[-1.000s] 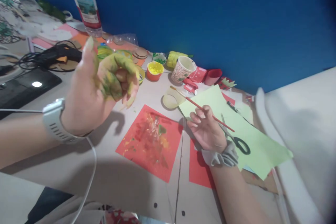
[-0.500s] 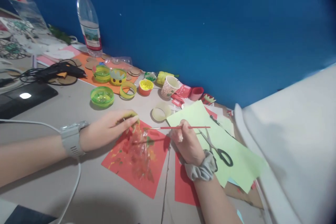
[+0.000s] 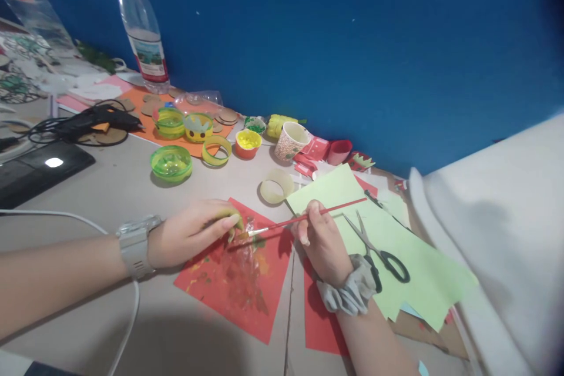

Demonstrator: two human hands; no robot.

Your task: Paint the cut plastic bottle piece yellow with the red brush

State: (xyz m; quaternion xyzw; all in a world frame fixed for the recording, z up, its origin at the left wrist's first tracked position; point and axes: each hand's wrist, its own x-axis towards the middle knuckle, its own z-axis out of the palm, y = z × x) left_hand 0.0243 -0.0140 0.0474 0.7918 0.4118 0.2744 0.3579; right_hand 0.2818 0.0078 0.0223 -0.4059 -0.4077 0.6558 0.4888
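My right hand [image 3: 321,241] pinches a thin red paintbrush [image 3: 286,222], its bristles pointing left. The brush tip is close to the fingertips of my left hand [image 3: 200,232], which is stained yellow-green along the fingers. Those fingers are closed around the upper end of a crumpled clear plastic piece [image 3: 244,264]; its exact shape is hard to make out. Beneath lies a red paper sheet [image 3: 211,299] with smears of green and yellow paint. Black-handled scissors [image 3: 372,247] rest slightly open on light green paper [image 3: 423,270], right of my right hand.
Behind my hands stand a green bowl [image 3: 171,164], a cup of yellow paint [image 3: 248,144], a paper cup [image 3: 291,141] and a tape ring [image 3: 277,186]. A bottle [image 3: 147,53], glue gun [image 3: 97,120] and black device [image 3: 44,170] are at the left. A white cable [image 3: 127,329] passes under my left wrist.
The brush has tilted, its tip now lower and nearer my left fingertips. Both hands have shifted slightly right in view, and the camera view has moved a little.
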